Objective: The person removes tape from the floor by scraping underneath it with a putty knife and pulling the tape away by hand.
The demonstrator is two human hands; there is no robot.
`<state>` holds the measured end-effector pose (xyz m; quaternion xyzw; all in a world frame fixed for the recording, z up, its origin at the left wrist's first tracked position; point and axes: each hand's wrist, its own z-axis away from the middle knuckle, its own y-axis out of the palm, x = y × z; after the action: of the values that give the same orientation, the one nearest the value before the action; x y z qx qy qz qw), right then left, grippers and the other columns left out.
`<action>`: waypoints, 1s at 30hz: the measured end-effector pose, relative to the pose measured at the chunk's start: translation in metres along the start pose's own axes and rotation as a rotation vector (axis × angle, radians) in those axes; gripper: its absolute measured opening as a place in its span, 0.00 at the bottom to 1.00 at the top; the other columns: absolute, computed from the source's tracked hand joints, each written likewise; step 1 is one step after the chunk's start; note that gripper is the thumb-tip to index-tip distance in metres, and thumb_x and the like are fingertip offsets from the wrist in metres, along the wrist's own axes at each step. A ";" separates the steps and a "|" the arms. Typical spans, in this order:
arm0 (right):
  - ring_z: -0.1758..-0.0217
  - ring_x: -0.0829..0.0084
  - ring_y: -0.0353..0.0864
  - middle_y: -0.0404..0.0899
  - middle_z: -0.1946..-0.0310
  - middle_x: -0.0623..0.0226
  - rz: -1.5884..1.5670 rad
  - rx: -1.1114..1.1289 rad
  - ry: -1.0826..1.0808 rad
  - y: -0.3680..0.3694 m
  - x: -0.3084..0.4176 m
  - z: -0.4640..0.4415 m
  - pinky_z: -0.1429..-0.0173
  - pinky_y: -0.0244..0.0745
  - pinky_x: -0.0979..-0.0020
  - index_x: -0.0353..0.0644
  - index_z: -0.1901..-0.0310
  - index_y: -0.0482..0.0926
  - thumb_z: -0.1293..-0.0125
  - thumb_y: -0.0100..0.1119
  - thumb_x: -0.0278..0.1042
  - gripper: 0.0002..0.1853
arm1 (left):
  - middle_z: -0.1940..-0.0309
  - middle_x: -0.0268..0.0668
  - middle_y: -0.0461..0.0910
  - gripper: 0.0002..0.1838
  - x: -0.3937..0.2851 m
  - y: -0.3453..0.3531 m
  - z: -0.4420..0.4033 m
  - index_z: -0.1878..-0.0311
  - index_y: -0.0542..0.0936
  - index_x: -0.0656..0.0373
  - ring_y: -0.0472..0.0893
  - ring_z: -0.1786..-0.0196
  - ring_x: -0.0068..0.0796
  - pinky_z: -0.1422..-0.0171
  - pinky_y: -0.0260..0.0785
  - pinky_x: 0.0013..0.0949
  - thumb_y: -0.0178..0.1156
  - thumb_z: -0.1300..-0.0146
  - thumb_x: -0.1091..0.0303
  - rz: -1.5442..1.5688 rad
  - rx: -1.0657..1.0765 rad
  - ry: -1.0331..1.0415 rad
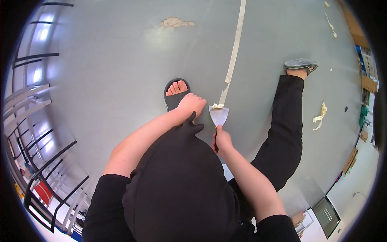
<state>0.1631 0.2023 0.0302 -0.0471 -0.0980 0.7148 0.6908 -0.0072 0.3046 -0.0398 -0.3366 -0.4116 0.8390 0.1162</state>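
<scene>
My right hand point(223, 141) is wrapped round the dark handle of a scraper point(219, 116) with a wide metal blade. The blade's front edge lies at the near end of a pale tape strip point(234, 52) on the floor. A small crumpled cream-coloured bit point(218, 106) is bunched at that edge. To the left of the blade, my left hand point(192, 105) is closed in a loose fist near my sandalled left foot point(176, 89); nothing shows in it. The tape has a ragged, narrowed part just ahead of the blade.
Peeled tape scraps point(320, 117) lie on the grey floor point(121, 72) to the right, with another scrap point(331, 26) farther up. A bare, chipped patch point(176, 22) is at the top. Black-legged metal frames point(44, 177) stand along the left. My right leg point(284, 125) stretches out at right.
</scene>
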 end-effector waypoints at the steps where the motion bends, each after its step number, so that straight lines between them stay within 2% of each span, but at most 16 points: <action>1: 0.86 0.66 0.67 0.67 0.85 0.65 0.048 -0.006 0.010 0.001 -0.011 0.005 0.80 0.60 0.62 0.41 0.67 0.70 0.25 0.35 0.63 0.30 | 0.67 0.39 0.83 0.06 0.000 0.002 0.000 0.65 0.79 0.57 0.82 0.59 0.40 0.51 0.69 0.39 0.54 0.43 0.69 -0.004 0.010 0.003; 5: 0.90 0.66 0.64 0.67 0.87 0.63 0.227 -0.022 0.104 0.005 -0.015 0.015 0.84 0.56 0.61 0.39 0.68 0.69 0.25 0.36 0.62 0.30 | 0.67 0.39 0.83 0.06 0.000 0.004 -0.001 0.65 0.79 0.57 0.82 0.59 0.40 0.51 0.69 0.39 0.54 0.43 0.69 0.011 -0.004 0.007; 6: 0.89 0.67 0.65 0.68 0.85 0.62 0.109 0.008 -0.038 0.005 -0.013 0.004 0.84 0.56 0.62 0.39 0.68 0.69 0.25 0.36 0.62 0.30 | 0.67 0.39 0.82 0.06 0.000 0.005 0.000 0.65 0.79 0.57 0.82 0.59 0.40 0.51 0.69 0.39 0.55 0.43 0.69 0.003 -0.011 0.004; 7: 0.88 0.67 0.65 0.68 0.85 0.63 0.135 -0.007 -0.042 -0.005 0.000 -0.012 0.83 0.59 0.63 0.39 0.68 0.69 0.25 0.36 0.61 0.29 | 0.67 0.40 0.82 0.06 0.000 0.004 0.000 0.65 0.79 0.57 0.82 0.59 0.40 0.51 0.69 0.39 0.55 0.43 0.69 -0.008 -0.018 0.002; 9: 0.88 0.69 0.64 0.66 0.86 0.66 0.112 0.005 0.068 -0.007 0.024 -0.004 0.83 0.59 0.62 0.44 0.74 0.69 0.26 0.37 0.64 0.30 | 0.68 0.40 0.82 0.06 0.000 0.000 -0.001 0.65 0.79 0.57 0.82 0.59 0.40 0.51 0.69 0.40 0.55 0.43 0.69 -0.010 -0.008 0.002; 13: 0.87 0.70 0.65 0.66 0.86 0.67 0.071 0.003 -0.012 -0.009 0.005 0.001 0.82 0.60 0.63 0.43 0.73 0.69 0.26 0.37 0.64 0.31 | 0.68 0.40 0.82 0.05 0.000 0.000 0.000 0.66 0.79 0.57 0.82 0.60 0.40 0.52 0.69 0.39 0.56 0.44 0.68 0.002 0.005 0.003; 15: 0.89 0.67 0.65 0.66 0.86 0.64 0.111 0.006 0.037 0.001 -0.014 0.004 0.83 0.58 0.63 0.42 0.66 0.69 0.25 0.36 0.62 0.28 | 0.69 0.40 0.82 0.05 0.001 0.003 0.000 0.67 0.79 0.57 0.82 0.60 0.40 0.53 0.69 0.39 0.56 0.44 0.68 0.006 -0.002 0.003; 17: 0.89 0.67 0.65 0.66 0.86 0.64 0.195 0.000 0.052 0.001 -0.016 0.007 0.83 0.59 0.63 0.42 0.66 0.69 0.25 0.36 0.62 0.28 | 0.69 0.40 0.82 0.05 0.001 0.005 -0.001 0.67 0.79 0.57 0.82 0.60 0.40 0.53 0.69 0.39 0.56 0.44 0.68 0.010 -0.004 0.006; 19: 0.87 0.69 0.66 0.66 0.86 0.67 0.079 -0.003 0.026 0.000 -0.005 -0.010 0.83 0.60 0.63 0.44 0.71 0.69 0.26 0.36 0.65 0.30 | 0.69 0.40 0.82 0.05 0.001 0.006 0.000 0.66 0.79 0.57 0.82 0.60 0.40 0.52 0.69 0.40 0.56 0.44 0.68 0.000 -0.022 0.015; 20: 0.87 0.69 0.66 0.66 0.86 0.66 0.113 -0.022 0.065 -0.003 0.019 -0.010 0.83 0.60 0.63 0.44 0.68 0.68 0.26 0.35 0.66 0.29 | 0.69 0.40 0.82 0.05 0.002 0.005 0.000 0.66 0.79 0.57 0.82 0.60 0.40 0.52 0.69 0.40 0.56 0.44 0.68 -0.003 -0.020 0.017; 23: 0.88 0.69 0.65 0.65 0.86 0.66 0.080 0.014 0.021 -0.002 0.011 -0.011 0.84 0.59 0.63 0.45 0.65 0.67 0.26 0.35 0.66 0.28 | 0.69 0.39 0.82 0.05 -0.001 0.004 0.000 0.66 0.79 0.56 0.82 0.60 0.40 0.52 0.69 0.39 0.56 0.44 0.69 -0.001 -0.019 0.015; 24: 0.85 0.67 0.69 0.69 0.85 0.65 0.078 -0.008 -0.009 -0.003 0.010 -0.003 0.79 0.64 0.62 0.43 0.69 0.70 0.26 0.36 0.65 0.30 | 0.69 0.39 0.82 0.05 -0.002 0.001 0.000 0.66 0.79 0.56 0.82 0.60 0.40 0.52 0.69 0.39 0.56 0.44 0.69 -0.002 0.007 0.002; 25: 0.85 0.67 0.69 0.69 0.85 0.65 0.084 -0.010 -0.015 -0.002 0.002 -0.003 0.79 0.64 0.62 0.43 0.69 0.70 0.26 0.36 0.65 0.30 | 0.69 0.39 0.82 0.05 -0.001 0.000 -0.001 0.66 0.79 0.56 0.82 0.59 0.40 0.52 0.69 0.39 0.56 0.44 0.69 -0.004 0.031 -0.016; 27: 0.90 0.66 0.65 0.67 0.86 0.63 0.160 -0.020 -0.042 0.005 -0.018 0.004 0.84 0.58 0.61 0.40 0.68 0.70 0.25 0.36 0.61 0.29 | 0.69 0.39 0.82 0.05 0.001 0.003 -0.001 0.66 0.79 0.56 0.82 0.60 0.40 0.52 0.69 0.39 0.56 0.44 0.69 0.009 0.004 0.000; 30: 0.91 0.65 0.65 0.66 0.87 0.61 0.195 0.008 -0.010 0.005 -0.024 0.005 0.86 0.58 0.59 0.39 0.70 0.69 0.25 0.36 0.60 0.29 | 0.69 0.39 0.82 0.05 0.002 0.005 0.000 0.66 0.79 0.57 0.83 0.60 0.40 0.52 0.69 0.39 0.56 0.44 0.69 0.007 -0.013 0.017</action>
<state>0.1580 0.1775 0.0322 -0.0502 -0.0932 0.7794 0.6175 -0.0086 0.3022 -0.0443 -0.3460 -0.4148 0.8337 0.1148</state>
